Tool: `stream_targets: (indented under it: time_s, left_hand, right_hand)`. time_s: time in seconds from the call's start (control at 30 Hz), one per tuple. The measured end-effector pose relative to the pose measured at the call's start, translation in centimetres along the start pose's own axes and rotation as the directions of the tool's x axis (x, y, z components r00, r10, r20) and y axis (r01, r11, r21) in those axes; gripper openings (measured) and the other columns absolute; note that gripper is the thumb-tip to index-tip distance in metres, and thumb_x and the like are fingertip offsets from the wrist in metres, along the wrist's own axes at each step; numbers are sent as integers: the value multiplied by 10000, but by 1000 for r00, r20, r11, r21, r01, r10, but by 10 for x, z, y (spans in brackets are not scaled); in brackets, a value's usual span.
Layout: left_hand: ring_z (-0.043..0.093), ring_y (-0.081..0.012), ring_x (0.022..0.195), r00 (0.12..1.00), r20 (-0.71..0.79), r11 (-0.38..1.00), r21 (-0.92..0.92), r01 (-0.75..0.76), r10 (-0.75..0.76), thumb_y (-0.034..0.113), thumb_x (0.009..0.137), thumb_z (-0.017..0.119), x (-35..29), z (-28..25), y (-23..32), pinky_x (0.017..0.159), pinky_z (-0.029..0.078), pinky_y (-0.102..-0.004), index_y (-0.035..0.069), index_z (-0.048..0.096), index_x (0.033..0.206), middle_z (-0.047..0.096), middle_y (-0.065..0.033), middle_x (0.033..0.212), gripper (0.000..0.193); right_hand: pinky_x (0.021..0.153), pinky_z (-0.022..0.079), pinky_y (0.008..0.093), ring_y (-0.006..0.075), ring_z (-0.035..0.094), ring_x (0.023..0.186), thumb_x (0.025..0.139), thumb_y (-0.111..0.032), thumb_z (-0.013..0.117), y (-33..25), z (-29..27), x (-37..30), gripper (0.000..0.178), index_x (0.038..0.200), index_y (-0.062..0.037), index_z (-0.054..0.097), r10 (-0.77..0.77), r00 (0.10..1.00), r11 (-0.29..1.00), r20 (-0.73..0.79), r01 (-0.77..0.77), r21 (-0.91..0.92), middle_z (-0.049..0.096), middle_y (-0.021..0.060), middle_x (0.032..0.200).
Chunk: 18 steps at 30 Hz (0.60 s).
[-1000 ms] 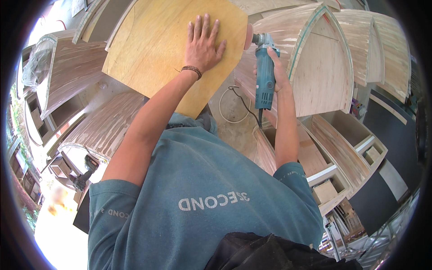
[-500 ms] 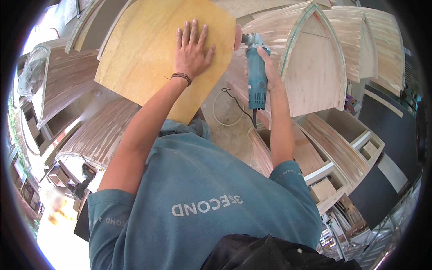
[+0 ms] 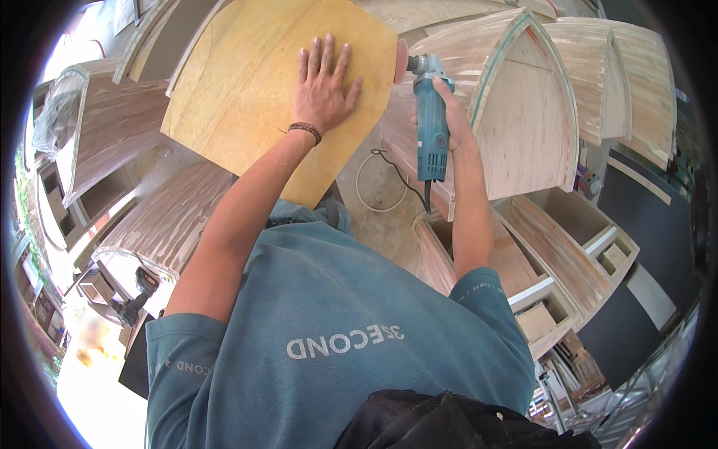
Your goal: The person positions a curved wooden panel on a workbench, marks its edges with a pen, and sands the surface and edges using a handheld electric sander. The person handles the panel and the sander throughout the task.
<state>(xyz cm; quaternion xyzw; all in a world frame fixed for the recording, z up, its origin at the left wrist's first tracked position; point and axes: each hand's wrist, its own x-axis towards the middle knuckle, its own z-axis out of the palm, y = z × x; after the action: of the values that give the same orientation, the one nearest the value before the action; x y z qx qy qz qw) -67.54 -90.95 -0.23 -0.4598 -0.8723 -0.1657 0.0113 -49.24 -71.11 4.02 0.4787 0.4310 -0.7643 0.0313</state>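
Under my left hand (image 3: 324, 91) lies a yellowish wooden panel (image 3: 239, 82) with angled corners; the palm rests flat on it, fingers spread. My right hand (image 3: 453, 118) is wrapped round the teal body of an angle grinder (image 3: 431, 138), which stands nearly upright in the view. Its reddish sanding disc (image 3: 401, 61) is at the panel's right edge, seen edge-on; whether it spins I cannot tell. A black cord (image 3: 404, 179) runs from the grinder's lower end.
Boat-shaped wooden cabinets with pointed tops (image 3: 527, 112) stand close on the right. Open wooden compartments (image 3: 535, 307) lie below them. More streaked wooden shells (image 3: 112, 112) are at the left, one with clear plastic on it. A pale cord loop (image 3: 359, 183) lies on the floor.
The whole view has shifted slightly, so panel, hands and grinder appear a little farther right. My grip on the grinder and the flat left hand are unchanged.
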Motion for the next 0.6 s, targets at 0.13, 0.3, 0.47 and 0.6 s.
stream_targets:
  time_s: [0.13, 0.3, 0.47, 0.6]
  left_hand:
    - [243, -412, 1560, 1000, 1, 1000, 5, -3, 3, 456, 1020, 524, 0, -1, 0, 1287, 162, -538, 123, 419, 1588, 315, -207, 1669, 667]
    - [249, -412, 1557, 1000, 2, 1000, 0, -6, 6, 461, 1018, 525, 0, -2, 0, 1285, 168, -538, 121, 420, 1587, 321, -206, 1665, 671]
    - [251, -410, 1556, 1000, -1, 1000, 1, -1, 1, 459, 1016, 528, 0, -2, 0, 1285, 169, -538, 119, 423, 1585, 325, -203, 1663, 671]
    - [246, -408, 1559, 1000, -5, 1000, -2, -2, 2, 458, 1015, 530, 0, -2, 0, 1285, 168, -537, 119, 427, 1583, 322, -202, 1665, 669]
  right_hand:
    - [536, 597, 321, 202, 709, 627, 926, -655, 650, -1, -2, 3, 670, 1105, -10, 630, 4, 1000, 1000, 22, -4, 6, 684, 136, 797]
    - [529, 595, 323, 203, 703, 608, 931, -638, 655, -4, -1, 6, 649, 1086, -9, 633, -2, 1000, 1000, 0, 2, 11, 681, 132, 774]
    - [523, 593, 321, 204, 701, 598, 931, -631, 661, -9, 1, 4, 650, 1083, 0, 635, -37, 999, 999, 9, 37, -10, 677, 131, 760]
    - [529, 587, 319, 202, 699, 613, 927, -643, 657, -12, 0, 7, 664, 1120, -8, 634, -37, 999, 999, 13, 37, -25, 674, 129, 787]
